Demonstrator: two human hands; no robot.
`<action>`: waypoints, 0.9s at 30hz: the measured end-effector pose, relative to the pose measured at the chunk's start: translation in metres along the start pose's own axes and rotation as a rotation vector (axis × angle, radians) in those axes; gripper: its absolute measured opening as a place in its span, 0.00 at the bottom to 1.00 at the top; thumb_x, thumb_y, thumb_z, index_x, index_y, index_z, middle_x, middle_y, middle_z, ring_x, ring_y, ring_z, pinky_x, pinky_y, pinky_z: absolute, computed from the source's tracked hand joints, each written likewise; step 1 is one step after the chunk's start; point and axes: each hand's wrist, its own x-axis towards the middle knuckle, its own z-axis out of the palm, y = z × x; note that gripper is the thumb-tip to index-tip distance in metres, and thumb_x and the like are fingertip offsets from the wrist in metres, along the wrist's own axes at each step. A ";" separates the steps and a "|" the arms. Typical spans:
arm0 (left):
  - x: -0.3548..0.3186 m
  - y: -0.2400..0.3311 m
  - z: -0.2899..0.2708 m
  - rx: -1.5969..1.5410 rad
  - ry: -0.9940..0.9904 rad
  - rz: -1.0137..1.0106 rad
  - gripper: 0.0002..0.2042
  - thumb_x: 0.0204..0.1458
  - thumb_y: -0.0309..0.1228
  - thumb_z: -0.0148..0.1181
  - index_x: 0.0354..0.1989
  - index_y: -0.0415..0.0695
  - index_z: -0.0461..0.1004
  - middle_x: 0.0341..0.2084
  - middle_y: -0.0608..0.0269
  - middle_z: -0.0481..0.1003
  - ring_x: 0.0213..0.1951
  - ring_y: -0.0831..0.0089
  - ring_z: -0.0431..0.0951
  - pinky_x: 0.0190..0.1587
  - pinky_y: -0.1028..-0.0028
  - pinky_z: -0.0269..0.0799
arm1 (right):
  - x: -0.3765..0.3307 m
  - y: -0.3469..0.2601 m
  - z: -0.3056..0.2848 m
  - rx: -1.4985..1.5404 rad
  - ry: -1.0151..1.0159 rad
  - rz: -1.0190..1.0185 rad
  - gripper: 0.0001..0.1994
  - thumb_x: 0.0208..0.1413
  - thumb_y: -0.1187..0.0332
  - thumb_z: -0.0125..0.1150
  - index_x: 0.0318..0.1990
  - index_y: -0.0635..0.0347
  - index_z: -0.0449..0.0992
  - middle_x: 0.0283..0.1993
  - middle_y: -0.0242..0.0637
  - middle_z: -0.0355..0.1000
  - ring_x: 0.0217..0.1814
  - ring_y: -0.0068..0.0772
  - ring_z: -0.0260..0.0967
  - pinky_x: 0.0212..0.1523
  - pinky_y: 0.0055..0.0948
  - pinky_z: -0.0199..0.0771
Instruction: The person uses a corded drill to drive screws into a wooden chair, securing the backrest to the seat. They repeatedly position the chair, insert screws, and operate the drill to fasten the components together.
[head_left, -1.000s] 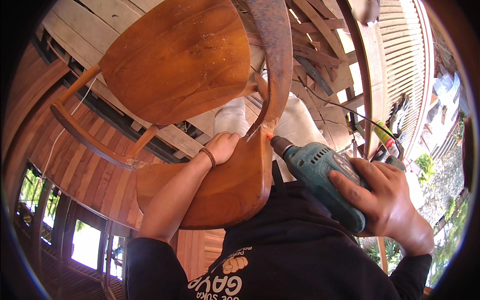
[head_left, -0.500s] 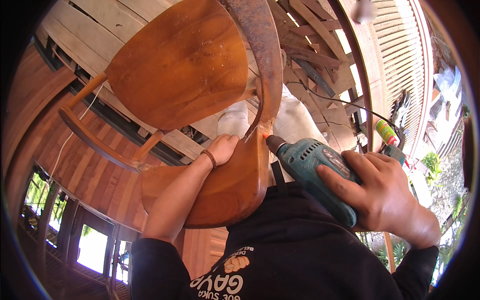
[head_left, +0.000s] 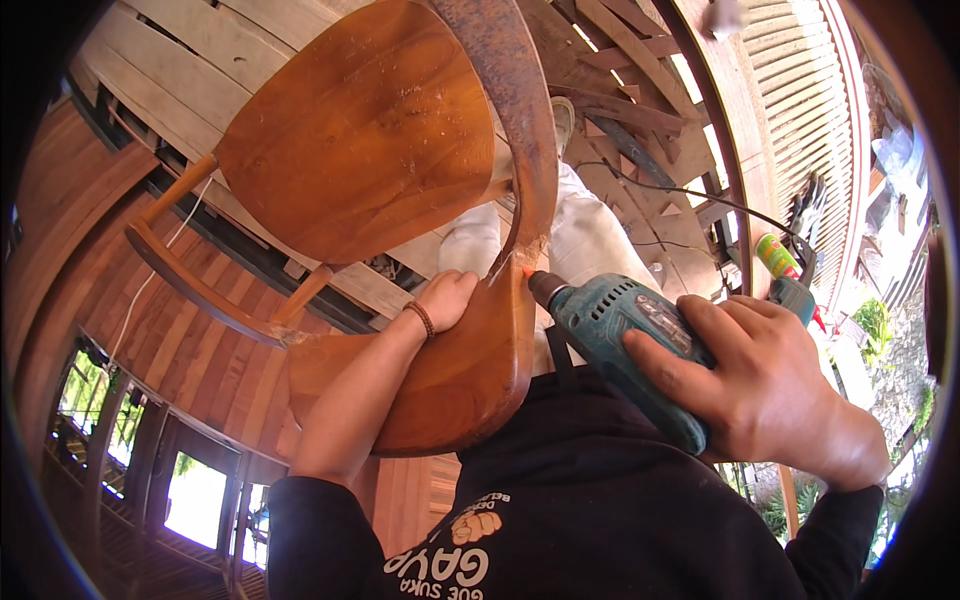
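The drilling looks unfinished: the right hand [head_left: 765, 380] wraps the drill [head_left: 618, 325], its orange tip [head_left: 528, 272] at a rough joint [head_left: 531, 248] on the wooden chair [head_left: 360, 130]; actual contact is hard to tell. The left hand [head_left: 449, 302] grips the backrest [head_left: 455, 400], near the shirt [head_left: 610, 480]. Another rough joint [head_left: 288, 336] sits well apart. The drill has little room shirtward, more toward the cord [head_left: 690, 191].

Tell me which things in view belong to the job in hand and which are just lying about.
In the job:
- wooden chair, its edge gripped by the left hand
- teal drill, held in the right hand, pointed at the chair

Apparently just lying about:
- scrap wood
- green-and-yellow container
- crumpled clear plastic
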 end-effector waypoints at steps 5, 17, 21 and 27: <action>0.001 -0.002 0.000 0.008 0.003 0.012 0.26 0.58 0.42 0.37 0.35 0.28 0.75 0.40 0.29 0.74 0.49 0.38 0.73 0.55 0.57 0.65 | -0.009 0.005 -0.004 0.053 -0.002 0.046 0.29 0.35 0.60 0.68 0.52 0.53 0.77 0.37 0.47 0.71 0.26 0.40 0.71 0.27 0.36 0.71; -0.037 0.077 -0.067 -0.137 0.237 0.126 0.16 0.60 0.41 0.55 0.41 0.39 0.76 0.34 0.60 0.79 0.38 0.73 0.78 0.45 0.70 0.73 | -0.099 0.054 0.081 0.464 0.526 0.519 0.37 0.28 0.70 0.65 0.57 0.66 0.74 0.45 0.51 0.77 0.42 0.46 0.78 0.46 0.34 0.75; -0.045 0.127 -0.055 0.222 0.186 0.177 0.23 0.50 0.42 0.69 0.48 0.37 0.75 0.41 0.54 0.79 0.44 0.70 0.79 0.49 0.69 0.73 | -0.098 0.051 0.130 0.756 0.725 0.761 0.36 0.34 0.71 0.65 0.59 0.68 0.71 0.49 0.47 0.77 0.50 0.34 0.76 0.54 0.31 0.71; -0.030 0.158 -0.053 0.365 0.209 0.032 0.29 0.50 0.47 0.69 0.51 0.35 0.73 0.41 0.51 0.80 0.45 0.68 0.81 0.50 0.71 0.73 | -0.102 0.051 0.175 0.978 0.710 0.814 0.42 0.41 0.58 0.72 0.63 0.73 0.65 0.58 0.47 0.70 0.61 0.35 0.68 0.64 0.35 0.65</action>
